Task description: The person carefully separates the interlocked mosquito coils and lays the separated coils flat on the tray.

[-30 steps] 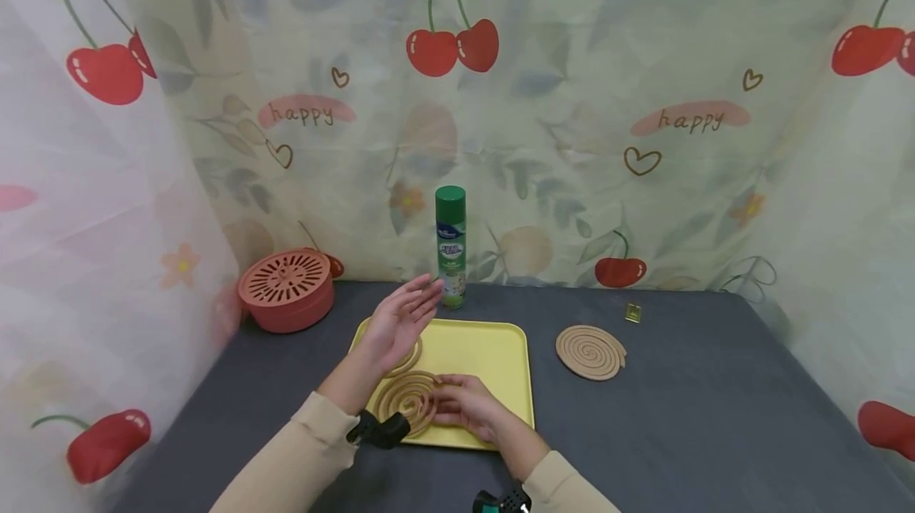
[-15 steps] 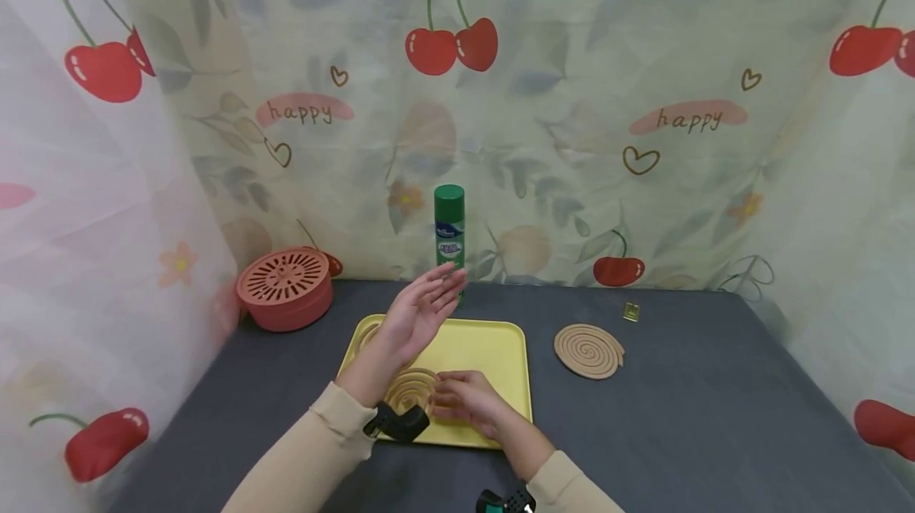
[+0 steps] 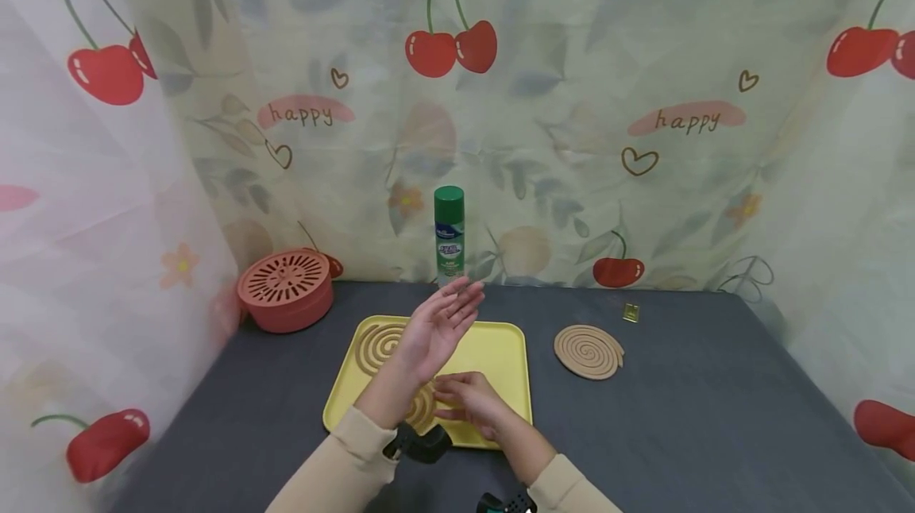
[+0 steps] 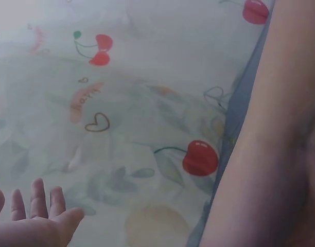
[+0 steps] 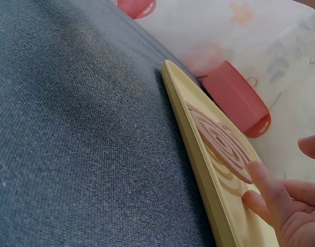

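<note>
My left hand (image 3: 439, 330) is raised over the yellow tray (image 3: 500, 358), palm showing and fingers extended, holding nothing. In the left wrist view the same left hand (image 4: 39, 221) appears low at the left with spread fingers. My right hand (image 3: 468, 403) is over the tray's near right part, fingers loosely bent beside a brown mosquito coil (image 3: 423, 408). My left forearm hides part of that coil. In the right wrist view, a right fingertip (image 5: 256, 172) meets the edge of the coil (image 5: 219, 135), while the thumb stands apart. Another mosquito coil (image 3: 373, 346) lies at the tray's back left.
A third, tightly wound coil (image 3: 588, 352) lies on the dark table to the right, with a small gold-coloured piece (image 3: 631, 313) behind it. A green spray can (image 3: 449, 235) stands behind the tray. At the back left sits a round red container (image 3: 286, 291) with a slotted lid.
My left hand and forearm have moved rightward across the tray, uncovering the back coil and covering more of the near one. The right hand has stayed almost in place.
</note>
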Tool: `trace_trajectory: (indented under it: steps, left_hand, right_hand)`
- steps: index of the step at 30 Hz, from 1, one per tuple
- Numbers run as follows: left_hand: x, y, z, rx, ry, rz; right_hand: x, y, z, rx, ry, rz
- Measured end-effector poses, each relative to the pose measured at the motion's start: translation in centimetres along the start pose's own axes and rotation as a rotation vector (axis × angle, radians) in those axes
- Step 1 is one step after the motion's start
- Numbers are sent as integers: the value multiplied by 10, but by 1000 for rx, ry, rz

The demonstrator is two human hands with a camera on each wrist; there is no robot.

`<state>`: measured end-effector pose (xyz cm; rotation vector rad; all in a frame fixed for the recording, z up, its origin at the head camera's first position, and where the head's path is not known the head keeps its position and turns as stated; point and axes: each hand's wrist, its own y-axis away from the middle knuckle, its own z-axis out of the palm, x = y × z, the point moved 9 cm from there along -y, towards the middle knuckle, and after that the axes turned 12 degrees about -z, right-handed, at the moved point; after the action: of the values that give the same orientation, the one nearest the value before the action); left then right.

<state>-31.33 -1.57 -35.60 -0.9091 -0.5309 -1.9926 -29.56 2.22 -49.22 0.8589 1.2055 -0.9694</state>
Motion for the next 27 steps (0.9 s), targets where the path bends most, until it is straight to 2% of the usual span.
trace_trajectory:
  steps: [6, 10, 16, 22, 27]
  left_hand:
    - [-21, 1, 7, 1, 116, -34]
    - [-33, 2, 10, -5, 172, -43]
    - [-47, -3, 15, -11, 199, -54]
    - [-54, -7, 13, 21, 197, -67]
    - [-58, -14, 13, 18, 168, -74]
  right_hand:
    - [-7, 3, -1, -8, -8, -33]
    - [-9, 5, -4, 17, 0, -55]
    - [-9, 8, -8, 56, 64, -60]
    - [-14, 12, -12, 5, 70, -75]
    - [-25, 16, -35, -47, 87, -81]
